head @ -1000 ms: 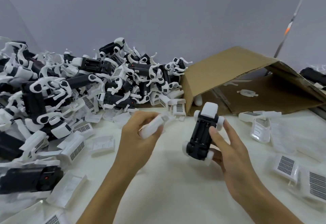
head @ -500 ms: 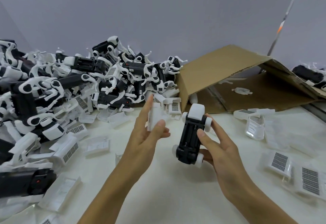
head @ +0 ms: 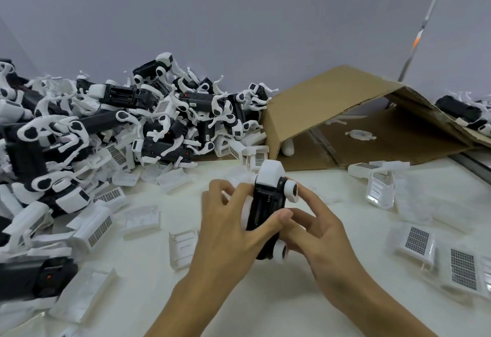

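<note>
Centrally, above the white tabletop [head: 265, 307], a person holds a toy body [head: 265, 204] between two bare hands, clear of the surface and roughly midway between the left and right edges. The toy body is a long black block standing nearly upright, tilted slightly to the right. A white cap [head: 269, 173] covers its far end, a white round joint [head: 291, 190] with a dark centre sits at its upper right, and a second white joint [head: 280, 253] shows at its lower right. Its black face carries a recessed slot.

The left hand [head: 228, 220] grips the toy body from the left, fingers curled over that side and thumb laid across the black face. A white part shows under those fingers; whether it is a separate piece cannot be told. The right hand [head: 318, 233] holds it from the right and underneath, with fingers bent around the back and one finger reaching up beside the upper joint.

A heap of black-and-white toy parts [head: 106, 124] fills the far left corner. A cardboard box [head: 318, 103] lies on its side toward the far right corner, and white grilled covers [head: 417, 241] lie near the right edge. One flat white cover [head: 183, 249] lies just left of the left wrist.
</note>
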`<state>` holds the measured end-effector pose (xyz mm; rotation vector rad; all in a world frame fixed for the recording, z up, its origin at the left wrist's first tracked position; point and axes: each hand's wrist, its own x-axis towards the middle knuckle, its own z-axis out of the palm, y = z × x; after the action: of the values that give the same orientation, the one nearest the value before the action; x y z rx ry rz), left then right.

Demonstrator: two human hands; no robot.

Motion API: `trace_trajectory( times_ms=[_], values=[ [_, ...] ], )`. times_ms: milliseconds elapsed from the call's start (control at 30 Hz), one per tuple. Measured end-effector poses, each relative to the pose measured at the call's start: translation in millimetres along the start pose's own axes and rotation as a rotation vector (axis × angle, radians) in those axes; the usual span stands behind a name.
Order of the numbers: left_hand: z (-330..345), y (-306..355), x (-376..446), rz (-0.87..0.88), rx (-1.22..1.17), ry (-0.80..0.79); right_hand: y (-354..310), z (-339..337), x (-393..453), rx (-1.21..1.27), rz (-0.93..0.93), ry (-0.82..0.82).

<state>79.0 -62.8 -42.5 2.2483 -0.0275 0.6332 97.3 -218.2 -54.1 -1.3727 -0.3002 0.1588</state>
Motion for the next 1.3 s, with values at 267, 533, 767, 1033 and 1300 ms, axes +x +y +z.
trace_trajectory(
  times_ms=[267,533,767,1033,1300],
  values=[
    [-7,1,7,-0.378,-0.796,-0.243,-5,-7,7,0.177,0.041,0.078],
    [-17,0,13,-0.265,-1.036,-0.237,-13,-24,12,0.26,0.063,0.174],
    [-20,1,18,-0.357,-1.117,0.003,-14,-24,9,0.131,-0.057,0.295],
    [0,9,-1,-0.413,-0.276,-0.028,3,5,-4,-0.043,-0.086,0.122],
    [6,-1,-1,0.223,0.003,0.291,4,11,-4,0.049,0.016,0.133]
  ],
)
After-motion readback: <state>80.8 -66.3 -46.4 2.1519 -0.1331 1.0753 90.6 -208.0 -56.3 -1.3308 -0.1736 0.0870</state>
